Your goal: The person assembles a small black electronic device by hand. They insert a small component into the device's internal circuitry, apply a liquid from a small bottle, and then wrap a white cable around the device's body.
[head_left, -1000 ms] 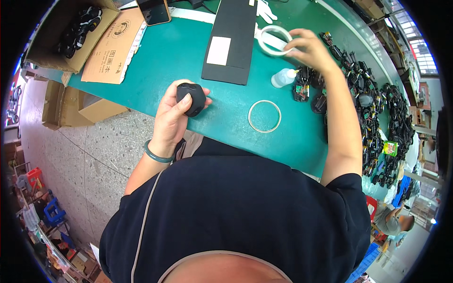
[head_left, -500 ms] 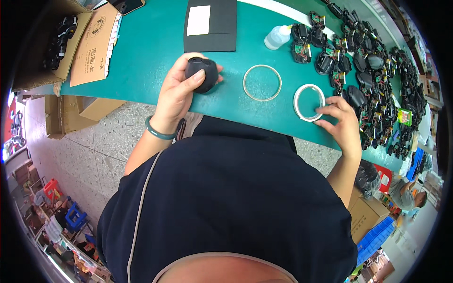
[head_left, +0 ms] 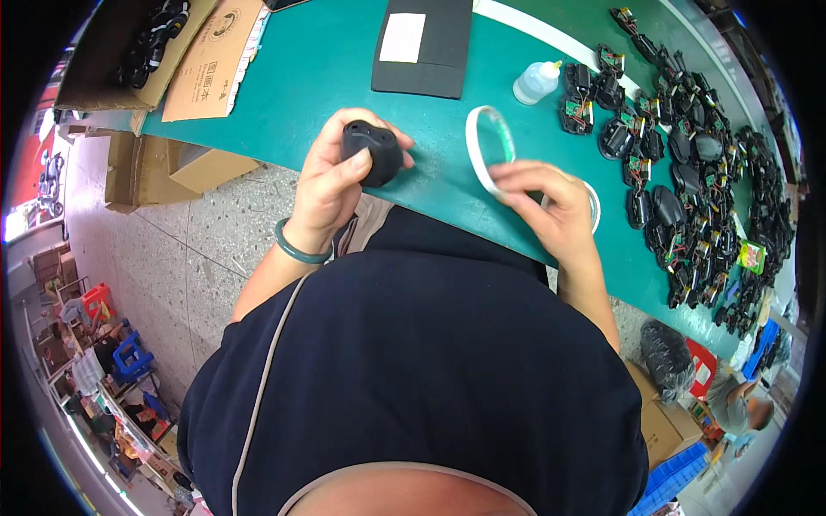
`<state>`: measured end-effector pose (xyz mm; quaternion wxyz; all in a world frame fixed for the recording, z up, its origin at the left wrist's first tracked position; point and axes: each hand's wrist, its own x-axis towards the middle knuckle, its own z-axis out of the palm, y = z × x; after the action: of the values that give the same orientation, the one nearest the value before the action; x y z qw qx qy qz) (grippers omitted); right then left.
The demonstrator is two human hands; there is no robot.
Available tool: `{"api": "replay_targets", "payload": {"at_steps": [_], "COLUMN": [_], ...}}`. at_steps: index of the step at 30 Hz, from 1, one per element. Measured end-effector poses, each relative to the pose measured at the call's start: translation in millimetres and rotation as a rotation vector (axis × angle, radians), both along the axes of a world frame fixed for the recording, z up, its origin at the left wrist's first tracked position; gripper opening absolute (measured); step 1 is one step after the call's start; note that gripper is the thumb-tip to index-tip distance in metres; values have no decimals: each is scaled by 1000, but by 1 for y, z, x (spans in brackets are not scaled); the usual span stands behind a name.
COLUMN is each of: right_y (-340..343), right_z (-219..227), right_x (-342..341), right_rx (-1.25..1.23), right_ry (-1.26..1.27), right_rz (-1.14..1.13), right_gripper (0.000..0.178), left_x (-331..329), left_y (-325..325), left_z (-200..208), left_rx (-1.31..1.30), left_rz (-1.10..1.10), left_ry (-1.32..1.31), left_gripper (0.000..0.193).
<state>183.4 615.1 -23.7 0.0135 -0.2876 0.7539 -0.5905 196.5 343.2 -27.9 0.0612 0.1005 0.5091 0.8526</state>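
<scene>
My left hand (head_left: 331,168) is closed round a black rounded plastic piece (head_left: 372,155) with small holes in its top; its exact kind I cannot make out. In my right hand (head_left: 551,198), a thin white ring (head_left: 475,146), like a nearly used-up tape roll, is tilted up off the table, its lower edge pinched between thumb and fingers. Behind that hand, a second white ring-shaped roll (head_left: 595,208) lies on the green table (head_left: 284,112), partly hidden by the hand.
A squeeze bottle (head_left: 536,83) stands beyond the rings, near a black folder-like sheet (head_left: 422,73). Many black housings with circuit boards (head_left: 680,189) cover the right side. At left are an open cardboard box (head_left: 112,64) and a cardboard piece (head_left: 211,69).
My right hand has moved left from the thicker white roll and lifted the thin ring, tilting it upright. My left hand still holds the black piece. The whole view has shifted slightly.
</scene>
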Motion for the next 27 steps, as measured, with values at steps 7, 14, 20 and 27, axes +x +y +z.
{"api": "replay_targets", "payload": {"at_steps": [7,14,20,27], "right_y": [11,15,9,9], "right_z": [-4,-4,-5,8], "right_x": [7,6,1,-12], "right_rx": [-547,-413,-480,-341], "right_ry": [-497,-548,-538,-296], "right_rz": [448,194,65,-266], "right_gripper": [13,15,19,33], "left_x": [-15,-15,-16,-21], "left_y": [28,31,27,21], "left_z": [11,17,24,38], "left_rx": [186,-82,-131,-438], "left_rz": [-412,-356,-411,-400], "left_ry": [9,-106,-13,235], "left_gripper": [43,46,32,35]}}
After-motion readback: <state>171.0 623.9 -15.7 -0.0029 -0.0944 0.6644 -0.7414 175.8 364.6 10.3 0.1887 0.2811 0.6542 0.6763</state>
